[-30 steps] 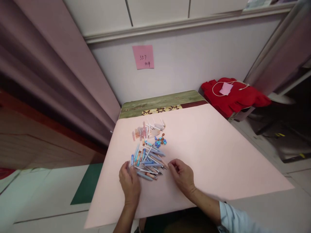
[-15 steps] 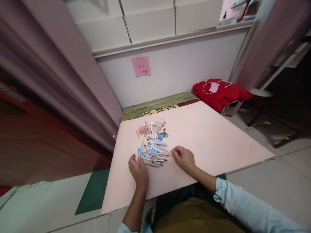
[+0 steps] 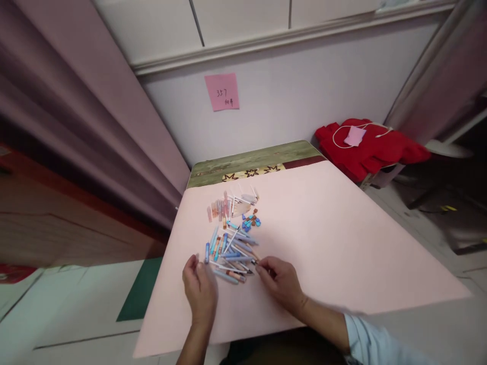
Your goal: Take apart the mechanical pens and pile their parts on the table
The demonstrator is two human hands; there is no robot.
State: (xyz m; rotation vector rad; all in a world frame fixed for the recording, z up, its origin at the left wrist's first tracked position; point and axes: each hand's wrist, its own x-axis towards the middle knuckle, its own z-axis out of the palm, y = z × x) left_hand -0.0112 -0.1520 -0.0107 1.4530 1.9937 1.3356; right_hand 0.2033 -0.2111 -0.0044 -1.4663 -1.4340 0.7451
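A loose pile of pen parts [image 3: 232,256], with blue, light blue and orange-brown barrels and thin white refills, lies on the pink table cover. At its left side rests my left hand [image 3: 200,289], the fingers loosely curved and the thumb apart from them. My right hand [image 3: 279,281] is at the pile's right edge, thumb and forefinger pinched together beside the dark tip of a pen part; whatever is between them is too small to make out. Small blue and brown caps [image 3: 251,221] form a cluster behind the pile. Farther back lie clear, pinkish tubes [image 3: 219,208] and more white refills [image 3: 233,207].
The pink cover [image 3: 312,218] leaves a green patterned strip [image 3: 213,170] of table exposed at the wall. A pink note [image 3: 222,92] is stuck on the wall. Red cloth [image 3: 342,154] with a white cord lies beyond the right edge. A curtain [image 3: 125,126] hangs at left.
The view has tilted down and come closer, so the pile and both hands look larger and lower. The right finger and thumb stay by the pile's right edge; the pile looks the same.
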